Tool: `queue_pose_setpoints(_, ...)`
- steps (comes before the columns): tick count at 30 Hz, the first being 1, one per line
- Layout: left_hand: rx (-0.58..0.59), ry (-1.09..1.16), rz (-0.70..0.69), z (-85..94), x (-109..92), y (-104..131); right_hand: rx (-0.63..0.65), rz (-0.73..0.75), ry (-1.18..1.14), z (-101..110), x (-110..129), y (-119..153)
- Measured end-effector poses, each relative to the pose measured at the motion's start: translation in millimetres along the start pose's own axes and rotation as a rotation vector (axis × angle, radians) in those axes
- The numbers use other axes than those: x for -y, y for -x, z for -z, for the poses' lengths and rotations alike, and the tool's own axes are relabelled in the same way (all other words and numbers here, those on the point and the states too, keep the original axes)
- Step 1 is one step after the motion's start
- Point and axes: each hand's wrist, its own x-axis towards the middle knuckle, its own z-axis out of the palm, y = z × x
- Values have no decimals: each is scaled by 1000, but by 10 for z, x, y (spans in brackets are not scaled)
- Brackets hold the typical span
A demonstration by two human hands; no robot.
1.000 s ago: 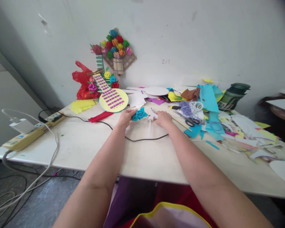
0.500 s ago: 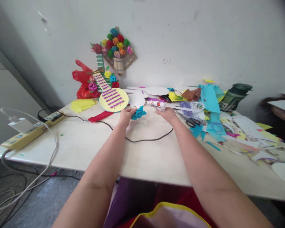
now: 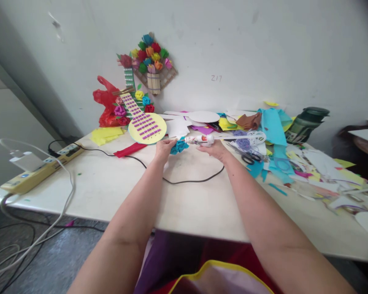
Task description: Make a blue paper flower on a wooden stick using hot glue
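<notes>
Pinched in my left hand [image 3: 164, 149] is a blue crepe paper flower [image 3: 179, 147], held above the table. My right hand [image 3: 214, 150] is wrapped round a white glue gun [image 3: 202, 140], with a long white glue stick [image 3: 233, 138] sticking out of its back. The gun's nozzle points left and is at the flower; whether it touches cannot be made out. Behind my left hand lies a cream paper guitar [image 3: 147, 127] with purple strips. A red paper strip [image 3: 131, 150] lies left of that hand.
A black cord [image 3: 190, 181] loops across the table before my hands. A yellow power strip [image 3: 43, 169] is at the left. Scissors [image 3: 250, 157], purple yarn [image 3: 241, 141], blue paper [image 3: 272, 126], paper scraps and a green bottle [image 3: 306, 124] crowd the right. Paper flowers [image 3: 151, 53] stand by the wall.
The glue gun in my right hand has moved left, so its nozzle is now at the blue paper flower. My left hand has barely moved.
</notes>
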Motion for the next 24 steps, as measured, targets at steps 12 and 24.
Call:
queue_pose_setpoints(12, 11, -32, -12, 2, 10, -3, -17, -16, 156, 6, 50, 15)
queue_pose_setpoints(24, 27, -22, -10, -26, -26, 37, 11, -12, 483, -13, 120, 9)
